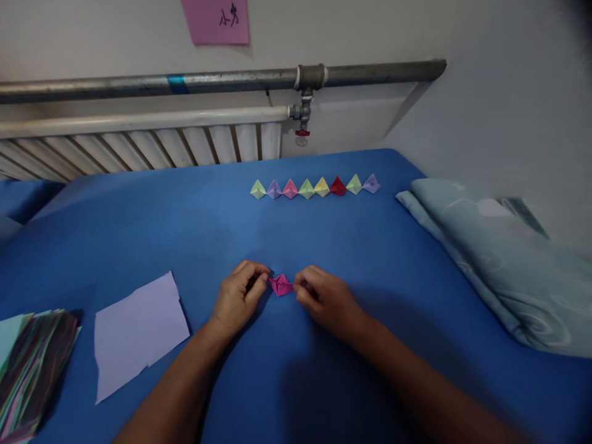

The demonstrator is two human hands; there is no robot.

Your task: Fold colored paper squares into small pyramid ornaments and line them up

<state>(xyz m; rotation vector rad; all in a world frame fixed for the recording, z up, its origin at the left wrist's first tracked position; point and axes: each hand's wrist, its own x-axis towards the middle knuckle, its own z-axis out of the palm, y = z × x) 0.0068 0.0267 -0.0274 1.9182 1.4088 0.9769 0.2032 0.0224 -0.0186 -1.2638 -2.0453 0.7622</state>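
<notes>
A small magenta origami boat [281, 285] is stretched between my two hands, low over the blue surface. My left hand [240, 293] pinches its left tip between thumb and fingers. At the opposite tip, my right hand [326, 299] is closed in a similar pinch. Beyond the hands, several folded paper boats in green, purple, pink, yellow and red stand in a row, among them a red one [338, 186] and a yellow one [322, 187]. The fingertips cover the very ends of the magenta boat.
A torn-edged lilac paper sheet [141, 336] lies left of my left arm. Farther left is a stack of coloured paper [39, 370]. Folded pale-blue cloth [499, 259] rests on the right. Behind the blue surface [185, 228] are a radiator [152, 145] and a pipe [231, 82].
</notes>
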